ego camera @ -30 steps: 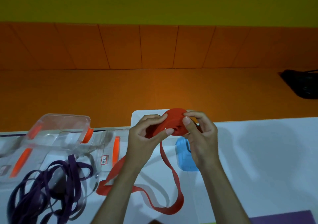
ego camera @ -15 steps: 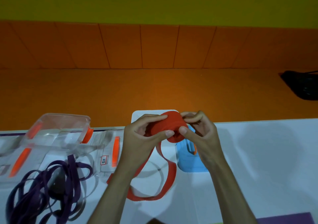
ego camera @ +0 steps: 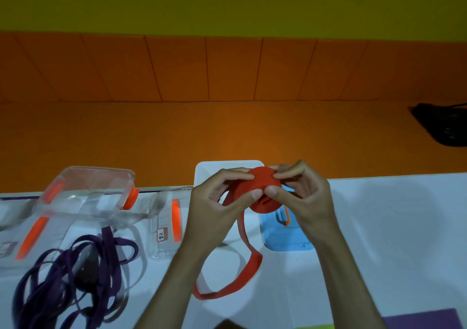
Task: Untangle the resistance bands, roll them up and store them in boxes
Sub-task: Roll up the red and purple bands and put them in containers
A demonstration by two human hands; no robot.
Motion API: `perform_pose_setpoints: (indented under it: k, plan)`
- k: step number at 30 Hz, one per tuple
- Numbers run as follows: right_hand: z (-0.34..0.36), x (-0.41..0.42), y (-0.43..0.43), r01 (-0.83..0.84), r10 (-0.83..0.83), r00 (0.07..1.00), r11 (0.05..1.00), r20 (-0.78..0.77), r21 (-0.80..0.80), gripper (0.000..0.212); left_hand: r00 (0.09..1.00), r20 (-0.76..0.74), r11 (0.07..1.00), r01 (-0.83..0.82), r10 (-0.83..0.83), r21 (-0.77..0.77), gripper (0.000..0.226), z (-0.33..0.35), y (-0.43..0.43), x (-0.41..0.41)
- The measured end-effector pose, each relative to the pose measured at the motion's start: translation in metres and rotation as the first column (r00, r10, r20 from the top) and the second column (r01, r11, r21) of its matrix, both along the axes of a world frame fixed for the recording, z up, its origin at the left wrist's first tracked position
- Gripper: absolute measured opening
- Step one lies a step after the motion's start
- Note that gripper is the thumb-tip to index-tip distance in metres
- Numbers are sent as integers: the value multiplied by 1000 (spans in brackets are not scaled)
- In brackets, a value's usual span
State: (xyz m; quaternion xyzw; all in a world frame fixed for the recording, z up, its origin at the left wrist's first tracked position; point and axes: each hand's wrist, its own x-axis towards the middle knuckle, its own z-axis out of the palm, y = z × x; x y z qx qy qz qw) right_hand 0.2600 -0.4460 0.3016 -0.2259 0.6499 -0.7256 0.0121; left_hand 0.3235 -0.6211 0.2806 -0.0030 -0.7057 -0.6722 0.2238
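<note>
A red resistance band [ego camera: 262,189] is partly wound into a thick roll that I hold above the white table. My left hand [ego camera: 214,202] pinches the roll from the left and my right hand [ego camera: 303,197] pinches it from the right, thumbs meeting at its front. The band's loose tail [ego camera: 242,278] hangs down and loops on the table between my forearms. A tangled purple resistance band [ego camera: 75,273] lies at the lower left. A clear box with orange clips [ego camera: 83,192] stands tilted at the left.
A clear lid with an orange clip [ego camera: 171,222] lies by my left wrist. A blue lid [ego camera: 283,235] sits under my right hand, a white lid [ego camera: 209,172] behind my hands. Beyond the white table [ego camera: 391,227] is orange flooring, with a black object [ego camera: 444,126] at the far right.
The roll has grown as my hands wound more band onto it. The loose red tail on the table has become shorter and drawn in towards the roll.
</note>
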Motion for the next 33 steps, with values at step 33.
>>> perform_pose_setpoints:
  k: [33]
  plan:
    - [-14, 43, -2, 114, -108, 984, 993, 144, -39, 23, 999, -32, 994, 6, -3, 112, 38, 4, -2, 33]
